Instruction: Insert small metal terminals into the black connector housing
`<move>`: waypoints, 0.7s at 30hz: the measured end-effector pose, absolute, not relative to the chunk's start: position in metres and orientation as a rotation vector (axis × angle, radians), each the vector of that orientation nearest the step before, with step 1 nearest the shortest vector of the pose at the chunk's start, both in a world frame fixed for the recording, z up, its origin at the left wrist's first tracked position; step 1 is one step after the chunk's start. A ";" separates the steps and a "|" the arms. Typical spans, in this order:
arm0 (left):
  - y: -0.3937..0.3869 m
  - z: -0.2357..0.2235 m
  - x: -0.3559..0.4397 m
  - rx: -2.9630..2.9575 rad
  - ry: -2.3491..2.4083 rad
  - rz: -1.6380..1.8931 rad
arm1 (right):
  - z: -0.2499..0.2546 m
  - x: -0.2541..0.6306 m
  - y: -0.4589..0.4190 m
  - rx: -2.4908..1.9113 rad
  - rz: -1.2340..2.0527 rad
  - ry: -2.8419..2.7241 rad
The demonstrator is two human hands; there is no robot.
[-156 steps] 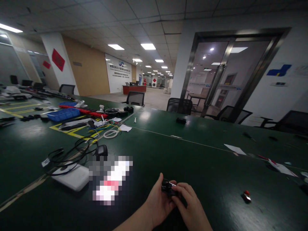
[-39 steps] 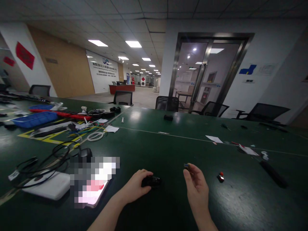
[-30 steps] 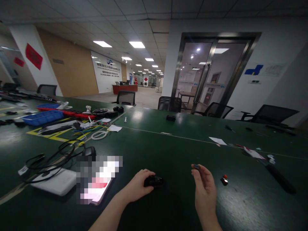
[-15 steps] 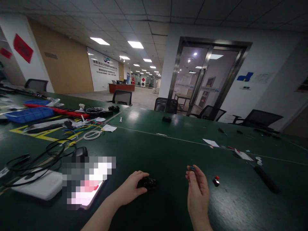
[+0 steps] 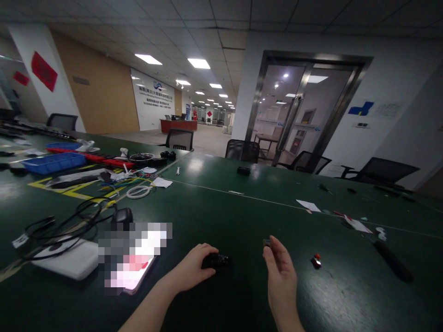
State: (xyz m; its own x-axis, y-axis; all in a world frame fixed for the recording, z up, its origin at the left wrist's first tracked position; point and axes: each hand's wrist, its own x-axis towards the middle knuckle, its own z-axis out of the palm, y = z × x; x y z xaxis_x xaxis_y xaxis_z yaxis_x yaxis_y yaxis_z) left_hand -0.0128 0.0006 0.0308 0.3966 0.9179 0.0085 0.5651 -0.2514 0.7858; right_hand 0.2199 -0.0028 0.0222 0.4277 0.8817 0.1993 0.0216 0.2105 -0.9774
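My left hand point(image 5: 197, 267) has its thumb and fingers around a small black device point(image 5: 220, 261) that lies on the dark green table. To the right, my right hand point(image 5: 282, 279) is raised a little above the table, pinching a small flat dark piece point(image 5: 266, 242) between thumb and fingertips. What kind of piece it is cannot be made out. A small shiny object with a red top point(image 5: 316, 261) lies on the table to the right of this hand. The two hands are apart.
Left of my left arm lies a lit, blurred-out phone point(image 5: 138, 272), beside a white box-like device point(image 5: 69, 263) with black cables. Farther left are a blue tray point(image 5: 53, 163) and several tangled wires. On the right lie a black rod-like tool point(image 5: 392, 260) and papers point(image 5: 308, 205).
My right hand has moved slightly left, towards the black device, and the small piece has turned in its fingers. The left hand keeps its hold. The view has shifted a little.
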 end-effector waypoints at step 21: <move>0.006 0.026 -0.008 2.048 1.272 0.653 | 0.020 0.180 -0.009 -1.399 0.809 -1.982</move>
State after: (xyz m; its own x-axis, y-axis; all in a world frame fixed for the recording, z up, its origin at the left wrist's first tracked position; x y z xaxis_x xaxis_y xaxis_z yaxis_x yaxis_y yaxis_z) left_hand -0.0084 0.0058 0.0256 0.4102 0.9085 0.0801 0.5947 -0.3330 0.7317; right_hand 0.1797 -0.0092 0.0198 -0.2853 0.9522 0.1097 0.6034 0.2673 -0.7513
